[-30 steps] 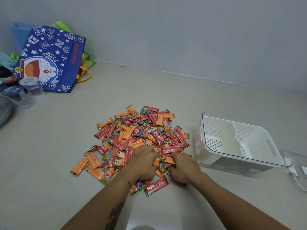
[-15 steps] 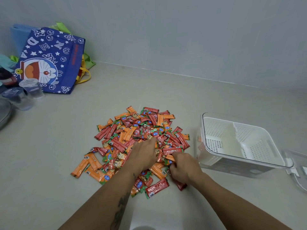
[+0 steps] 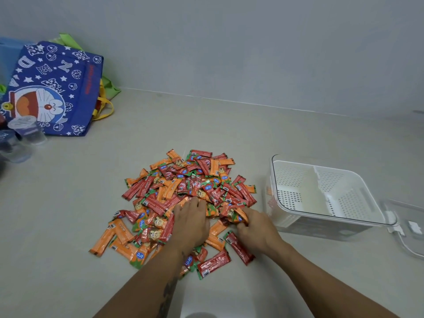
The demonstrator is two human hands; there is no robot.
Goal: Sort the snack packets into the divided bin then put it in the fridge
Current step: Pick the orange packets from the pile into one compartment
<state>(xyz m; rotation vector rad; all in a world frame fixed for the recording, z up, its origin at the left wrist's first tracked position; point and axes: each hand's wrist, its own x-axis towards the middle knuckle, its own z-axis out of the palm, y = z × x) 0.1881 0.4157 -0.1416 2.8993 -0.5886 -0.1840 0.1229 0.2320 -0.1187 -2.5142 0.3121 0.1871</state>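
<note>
A heap of red and orange snack packets (image 3: 183, 191) lies on the pale counter in front of me. My left hand (image 3: 191, 222) rests palm down on the near side of the heap, fingers flat over packets. My right hand (image 3: 254, 228) is curled around a few orange and red packets at the heap's right edge. To the right stands the divided bin (image 3: 376, 220), a clear tub with a white perforated insert split by a centre wall. Both compartments look empty.
The bin's clear lid (image 3: 410, 232) lies at the far right edge. A blue cartoon tote bag (image 3: 55, 88) leans at the back left with plastic cups (image 3: 29, 131) in front of it. A grey wall (image 3: 252, 53) closes the back.
My left hand has slid a little further onto the heap. My right hand has closed on packets at the heap's right edge, and a red packet below it now lies exposed.
</note>
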